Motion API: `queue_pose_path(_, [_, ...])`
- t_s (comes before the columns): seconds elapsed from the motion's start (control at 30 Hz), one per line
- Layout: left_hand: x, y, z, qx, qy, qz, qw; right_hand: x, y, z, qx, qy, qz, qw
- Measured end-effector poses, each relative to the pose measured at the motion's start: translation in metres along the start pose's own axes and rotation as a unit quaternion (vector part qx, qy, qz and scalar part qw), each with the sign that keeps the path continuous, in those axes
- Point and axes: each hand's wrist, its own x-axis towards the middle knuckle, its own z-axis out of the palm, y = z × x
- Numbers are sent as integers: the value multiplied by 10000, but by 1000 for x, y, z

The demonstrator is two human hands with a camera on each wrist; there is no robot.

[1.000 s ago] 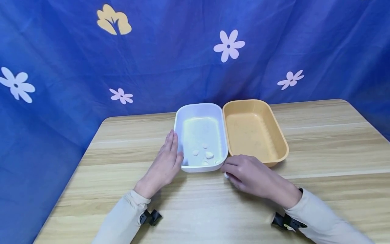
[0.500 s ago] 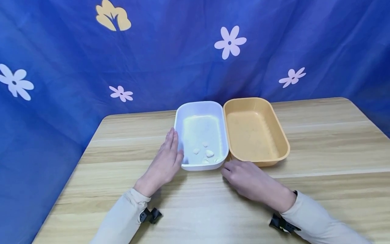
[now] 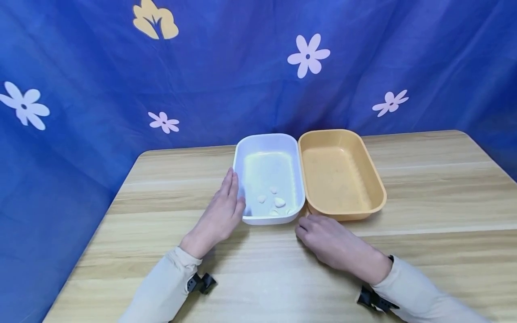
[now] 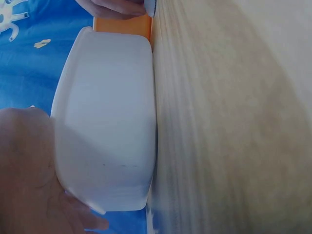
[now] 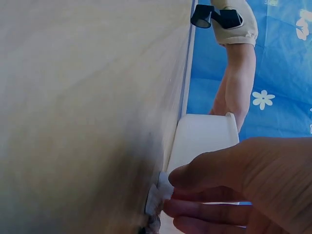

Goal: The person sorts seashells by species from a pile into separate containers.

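Note:
My left hand (image 3: 216, 215) lies with straight fingers along the left side of a white tray (image 3: 269, 220). Several small white pieces, one of them a larger piece (image 3: 279, 202), lie in the near end of that tray. My right hand (image 3: 337, 244) is low over the table, just in front of where the two trays meet, fingers curled downward. In the right wrist view its thumb and fingers pinch a small white piece (image 5: 165, 186) at the table surface, with something darker just below; the head view hides this piece.
An orange tray (image 3: 343, 216) with nothing visible inside stands against the right side of the white one. Both stand on a wooden table (image 3: 169, 193) before a blue curtain (image 3: 226, 67) with flower shapes. Dark cameras are strapped to both wrists.
My right hand has drawn slightly toward me, away from the white tray's corner, and the white piece seen at its fingers is now covered. My left hand stays at the tray.

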Motion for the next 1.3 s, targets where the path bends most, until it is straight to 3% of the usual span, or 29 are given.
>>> queue_pose_path(0.17, [0,0,1,-79,-67,-58,9999,0,-2,0,148,0,-137,9998])
queue_pose_path(0.7, [0,0,1,-96,-50,40,9999,-2,-3,0,236,-107,183,9995])
queue_pose_path(1.03, [1,1,-1,160,-42,-59,9998,0,-2,1,443,-215,249,9985])
queue_pose_path(1.3, [2,0,0,270,91,28,9996,0,-3,-1,476,-135,125,9987])
